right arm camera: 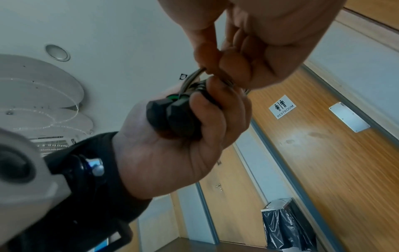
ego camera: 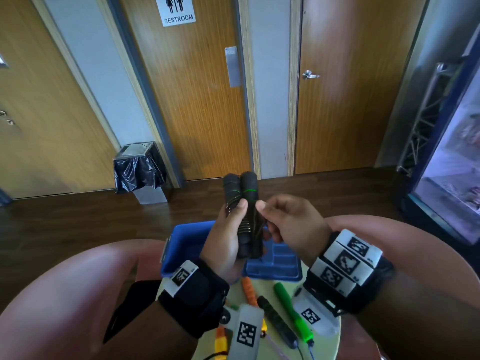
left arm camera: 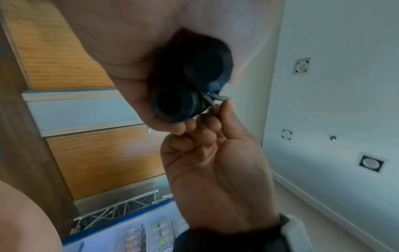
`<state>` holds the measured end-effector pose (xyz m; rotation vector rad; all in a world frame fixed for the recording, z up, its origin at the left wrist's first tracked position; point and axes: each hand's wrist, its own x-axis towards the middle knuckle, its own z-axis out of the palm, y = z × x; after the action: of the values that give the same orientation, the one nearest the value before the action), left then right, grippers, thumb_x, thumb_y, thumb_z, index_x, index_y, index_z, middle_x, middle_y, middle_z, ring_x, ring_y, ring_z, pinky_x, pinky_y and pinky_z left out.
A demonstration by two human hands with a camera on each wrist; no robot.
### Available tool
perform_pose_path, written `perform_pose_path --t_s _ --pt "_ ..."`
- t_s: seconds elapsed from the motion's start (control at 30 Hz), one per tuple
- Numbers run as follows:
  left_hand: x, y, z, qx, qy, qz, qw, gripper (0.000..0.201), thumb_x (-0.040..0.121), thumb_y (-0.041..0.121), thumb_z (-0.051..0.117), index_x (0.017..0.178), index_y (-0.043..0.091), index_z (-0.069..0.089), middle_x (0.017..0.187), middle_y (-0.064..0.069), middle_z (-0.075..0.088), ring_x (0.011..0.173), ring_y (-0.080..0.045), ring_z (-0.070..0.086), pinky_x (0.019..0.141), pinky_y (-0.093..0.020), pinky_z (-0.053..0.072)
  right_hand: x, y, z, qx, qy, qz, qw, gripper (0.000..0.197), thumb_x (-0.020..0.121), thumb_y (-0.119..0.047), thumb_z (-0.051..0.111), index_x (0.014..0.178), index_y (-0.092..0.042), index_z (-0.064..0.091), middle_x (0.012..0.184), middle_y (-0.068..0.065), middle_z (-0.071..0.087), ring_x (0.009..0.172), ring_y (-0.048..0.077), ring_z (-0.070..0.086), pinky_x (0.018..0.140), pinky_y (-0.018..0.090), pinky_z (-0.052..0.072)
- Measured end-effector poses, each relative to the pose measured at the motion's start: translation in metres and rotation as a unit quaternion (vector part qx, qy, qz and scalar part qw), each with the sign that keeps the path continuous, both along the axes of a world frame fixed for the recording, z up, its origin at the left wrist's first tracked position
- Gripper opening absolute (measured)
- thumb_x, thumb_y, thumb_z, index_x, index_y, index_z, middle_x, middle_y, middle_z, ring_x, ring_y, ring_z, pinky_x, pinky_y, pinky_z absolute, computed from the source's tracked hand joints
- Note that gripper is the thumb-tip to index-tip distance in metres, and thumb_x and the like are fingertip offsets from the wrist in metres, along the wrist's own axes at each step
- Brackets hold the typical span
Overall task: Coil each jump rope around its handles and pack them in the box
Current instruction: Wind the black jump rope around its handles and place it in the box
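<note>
Black jump-rope handles (ego camera: 240, 203) I am gripping in my left hand (ego camera: 226, 242), my right hand (ego camera: 293, 222) pinching their cord (ego camera: 245, 226), over the blue bin (ego camera: 187, 242) at lower centre, its inside mostly hidden.

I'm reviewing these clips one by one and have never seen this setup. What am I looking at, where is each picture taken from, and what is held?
No machine: a person works bare-handed, with one camera on the head and one on each wrist. The head view looks down: the left hand grips two black foam skipping-rope handles with green rings, side by side. The right hand pinches the thin grey cord wound round them. The wrist views show the same grip close up, from below. Below are a blue plastic bin and a pale round table with an orange handle, a black handle and a green handle on it.
</note>
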<state>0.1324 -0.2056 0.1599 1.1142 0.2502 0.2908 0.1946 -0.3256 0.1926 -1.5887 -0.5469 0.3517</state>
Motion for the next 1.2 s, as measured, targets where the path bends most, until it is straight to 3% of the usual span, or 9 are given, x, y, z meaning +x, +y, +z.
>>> perform_pose_path --t_s 0.1,0.3,0.47,0.6,0.7,0.83,0.97,1.1,1.2 --pt "0.009 -0.022 -0.004 0.011 0.006 0.004 1.0 0.055 0.086 0.06 0.053 0.127 0.022 0.053 0.09 -0.017 0.064 0.067 -0.026 0.063 0.053 -0.031 0.048 0.01 -0.017 0.0 -0.012 -0.014 0.007 1.0 0.029 0.095 -0.021 0.065 0.072 -0.004 0.061 0.049 0.001 0.052 0.04 0.011 0.049 0.044 0.023 0.047" --pt "0.027 -0.036 -0.001 0.048 -0.007 0.039 0.998 0.06 0.085 0.055 0.052 0.128 0.014 0.048 0.086 -0.022 0.062 0.068 -0.031 0.061 0.058 -0.037 0.051 0.029 -0.03 -0.003 -0.012 0.001 -0.031 0.999 0.028 0.093 -0.026 0.067 0.074 -0.005 0.063 0.048 -0.002 0.057 0.045 0.016 0.055 0.047 0.026 0.048" --pt "0.03 -0.044 -0.003 -0.024 -0.005 0.051 0.998 0.072 0.086 0.064 0.05 0.134 0.011 0.052 0.097 -0.027 0.066 0.075 -0.031 0.065 0.066 -0.04 0.052 0.024 -0.031 -0.007 -0.033 -0.043 -0.055 0.997 0.024 0.093 -0.033 0.066 0.081 -0.012 0.066 0.058 -0.004 0.062 0.05 0.007 0.059 0.053 0.024 0.051" --pt "0.03 -0.05 -0.002 -0.079 -0.039 0.059 0.994 0.052 0.087 0.029 0.06 0.136 0.018 0.052 0.122 -0.02 0.064 0.107 -0.032 0.065 0.081 -0.042 0.056 0.016 -0.032 -0.016 -0.076 -0.138 -0.079 0.984 0.014 0.1 -0.033 0.049 0.1 -0.025 0.061 0.089 -0.014 0.063 0.083 -0.001 0.06 0.068 0.006 0.042" --pt "0.033 -0.054 -0.005 -0.07 -0.076 0.033 0.994 0.059 0.081 0.007 0.058 0.139 0.013 0.048 0.124 -0.023 0.062 0.117 -0.035 0.061 0.094 -0.042 0.053 0.02 -0.031 -0.026 -0.071 -0.161 -0.091 0.98 0.024 0.103 -0.023 0.041 0.11 -0.018 0.063 0.105 -0.003 0.065 0.102 0.009 0.059 0.087 0.023 0.047" --pt "0.032 -0.05 0.001 -0.098 -0.11 0.009 0.989 0.06 0.08 0.0 0.06 0.138 0.005 0.046 0.12 -0.026 0.059 0.109 -0.036 0.063 0.086 -0.041 0.057 0.017 -0.04 -0.023 0.019 -0.073 -0.071 0.995 0.03 0.105 -0.014 0.041 0.095 -0.033 0.061 0.082 -0.014 0.066 0.079 -0.011 0.059 0.07 0.006 0.042" --pt "0.027 -0.051 0.007 -0.116 -0.112 -0.05 0.986 0.038 0.085 0.013 0.054 0.118 -0.005 0.056 0.102 -0.023 0.063 0.087 -0.035 0.065 0.073 -0.044 0.056 0.017 -0.053 -0.02 0.136 0.015 -0.023 0.99 0.028 0.106 -0.024 0.042 0.117 -0.027 0.067 0.089 -0.008 0.073 0.075 -0.001 0.06 0.069 0.015 0.045" --pt "0.028 -0.055 0.01 -0.138 -0.134 -0.078 0.978 0.016 0.089 0.016 0.037 0.094 0.006 0.05 0.08 -0.011 0.051 0.076 -0.029 0.053 0.07 -0.046 0.046 0.022 -0.061 -0.026 0.191 0.07 0.078 0.976 0.036 0.094 -0.043 0.046 0.119 -0.036 0.07 0.097 0.0 0.071 0.081 0.017 0.05 0.073 0.035 0.039" --pt "0.026 -0.06 0.011 -0.141 -0.14 -0.093 0.976 0.026 0.088 0.013 0.037 0.098 0.004 0.059 0.082 -0.017 0.054 0.078 -0.032 0.055 0.072 -0.048 0.046 0.028 -0.059 -0.022 0.189 0.13 0.077 0.97 0.035 0.098 -0.036 0.042 0.11 -0.032 0.075 0.081 -0.003 0.064 0.073 0.016 0.045 0.062 0.026 0.037"
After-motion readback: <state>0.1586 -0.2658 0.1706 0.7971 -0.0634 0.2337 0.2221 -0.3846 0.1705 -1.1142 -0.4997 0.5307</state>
